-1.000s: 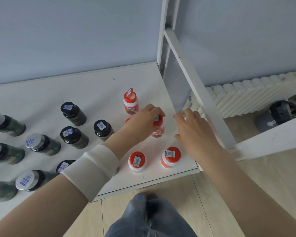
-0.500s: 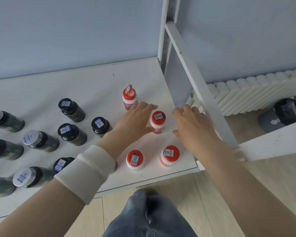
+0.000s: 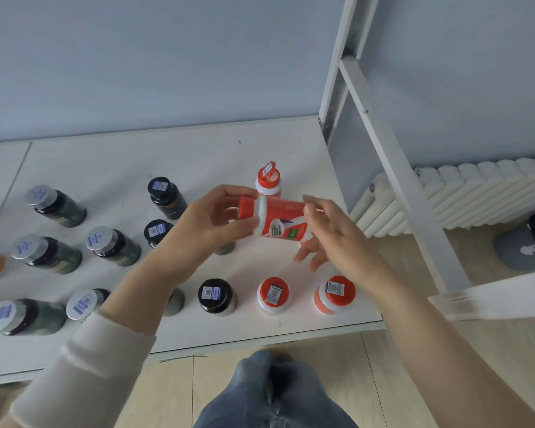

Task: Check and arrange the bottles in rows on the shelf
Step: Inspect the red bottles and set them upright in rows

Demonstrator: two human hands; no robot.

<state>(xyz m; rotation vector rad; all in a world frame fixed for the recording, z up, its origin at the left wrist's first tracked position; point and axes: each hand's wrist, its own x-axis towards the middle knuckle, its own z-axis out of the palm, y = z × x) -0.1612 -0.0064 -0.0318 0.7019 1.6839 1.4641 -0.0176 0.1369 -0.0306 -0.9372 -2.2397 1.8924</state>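
Note:
A red-and-white bottle [image 3: 278, 219] lies sideways in the air above the white shelf [image 3: 112, 168]. My left hand [image 3: 212, 222] grips its red cap end, and my right hand [image 3: 328, 230] holds its base end with the fingers spread. Behind it stands a red bottle with its flip lid open [image 3: 268, 180]. Two red-capped bottles [image 3: 273, 294] [image 3: 334, 293] stand at the shelf's front right. Dark bottles with black caps [image 3: 165, 196] [image 3: 215, 295] and silver caps [image 3: 54, 205] stand in rows to the left.
A white shelf post and slanted brace [image 3: 393, 168] rise at the right. Beyond them are a white radiator [image 3: 464, 196] and a dark bag [image 3: 525, 248] on the wooden floor. My knee [image 3: 269, 393] is below the shelf's front edge.
The red bottle stood upright on the shelf between my hands. Now both hands have lifted it and turned it on its side. The view has shifted left, showing more dark bottles.

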